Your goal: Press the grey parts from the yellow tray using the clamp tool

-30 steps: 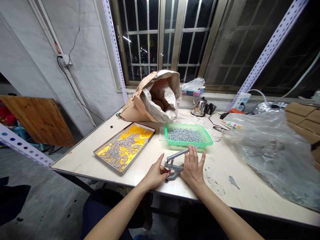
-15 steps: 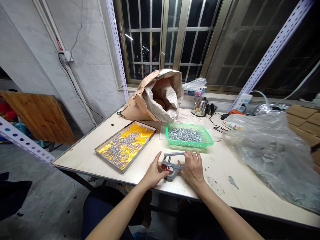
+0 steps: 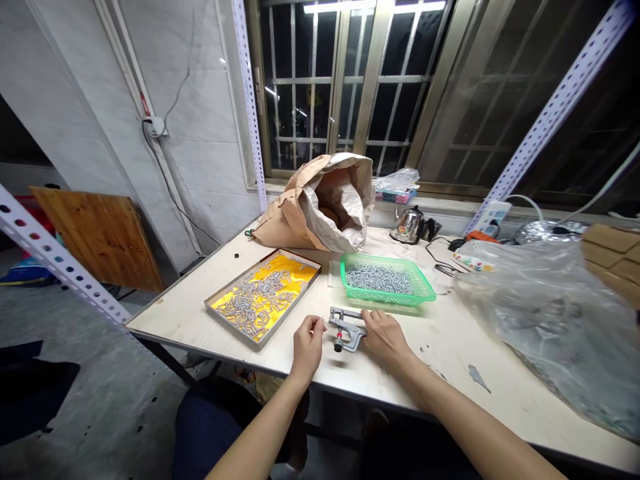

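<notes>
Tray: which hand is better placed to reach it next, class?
The left hand, probably: it is nearer the tray and apart from the tool, which the right hand holds. Whether the left pinches something is unclear.

no legible text, no readable labels

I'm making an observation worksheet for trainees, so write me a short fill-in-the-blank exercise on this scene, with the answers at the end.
1. The hand gripping the metal tool is the person's ____ one.
2. The basket, holding many small metal pieces, is colored ____.
3. In the tray, loose metal pieces lie on a ____ lining.
4. In the picture, the paper bag lies to the ____ of the kettle.
Missing words: right; green; yellow; left.
</notes>
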Motion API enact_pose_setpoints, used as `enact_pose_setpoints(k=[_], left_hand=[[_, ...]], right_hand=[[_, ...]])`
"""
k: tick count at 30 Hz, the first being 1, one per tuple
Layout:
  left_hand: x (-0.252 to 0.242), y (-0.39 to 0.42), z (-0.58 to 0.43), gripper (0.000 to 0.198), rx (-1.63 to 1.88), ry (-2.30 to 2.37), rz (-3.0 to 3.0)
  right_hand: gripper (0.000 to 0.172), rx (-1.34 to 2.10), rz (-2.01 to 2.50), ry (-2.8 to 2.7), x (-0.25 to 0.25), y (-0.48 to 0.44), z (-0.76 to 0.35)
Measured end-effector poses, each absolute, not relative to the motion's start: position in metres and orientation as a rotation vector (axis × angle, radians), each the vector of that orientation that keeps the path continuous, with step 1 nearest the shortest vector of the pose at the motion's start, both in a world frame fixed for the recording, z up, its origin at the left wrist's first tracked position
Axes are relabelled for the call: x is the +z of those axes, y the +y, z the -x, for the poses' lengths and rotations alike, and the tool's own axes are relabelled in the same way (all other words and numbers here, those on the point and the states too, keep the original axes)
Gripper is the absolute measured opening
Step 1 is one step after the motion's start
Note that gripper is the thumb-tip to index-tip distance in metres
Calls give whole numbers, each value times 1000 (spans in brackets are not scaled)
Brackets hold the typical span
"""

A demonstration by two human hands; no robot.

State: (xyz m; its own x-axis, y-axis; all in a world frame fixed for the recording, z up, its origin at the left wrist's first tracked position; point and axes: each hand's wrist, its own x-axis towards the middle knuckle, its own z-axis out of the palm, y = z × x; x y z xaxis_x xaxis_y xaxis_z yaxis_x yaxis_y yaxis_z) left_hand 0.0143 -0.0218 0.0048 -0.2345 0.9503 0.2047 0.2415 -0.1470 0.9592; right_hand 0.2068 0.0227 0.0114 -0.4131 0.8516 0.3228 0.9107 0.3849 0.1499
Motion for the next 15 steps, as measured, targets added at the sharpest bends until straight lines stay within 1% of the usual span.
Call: enact_pose_setpoints(k=[2,6,10,15], left_hand=[[2,-20,-14,30,1287,1488,-1440],[-3,-16,-18,17,1130,1483,-1475],[-3,-15,-23,17,1134,1454,-1445],[-8,-15,-17,15,1246,1475,-1307]], right_hand=[[16,-522,1532,-2390,20,23,-205],[24,-648,1433,-2207,26,18,-201],[34,-682,1450,-2082,23,11,-196],[41,-630,1606,-2014,11,-2,-202]])
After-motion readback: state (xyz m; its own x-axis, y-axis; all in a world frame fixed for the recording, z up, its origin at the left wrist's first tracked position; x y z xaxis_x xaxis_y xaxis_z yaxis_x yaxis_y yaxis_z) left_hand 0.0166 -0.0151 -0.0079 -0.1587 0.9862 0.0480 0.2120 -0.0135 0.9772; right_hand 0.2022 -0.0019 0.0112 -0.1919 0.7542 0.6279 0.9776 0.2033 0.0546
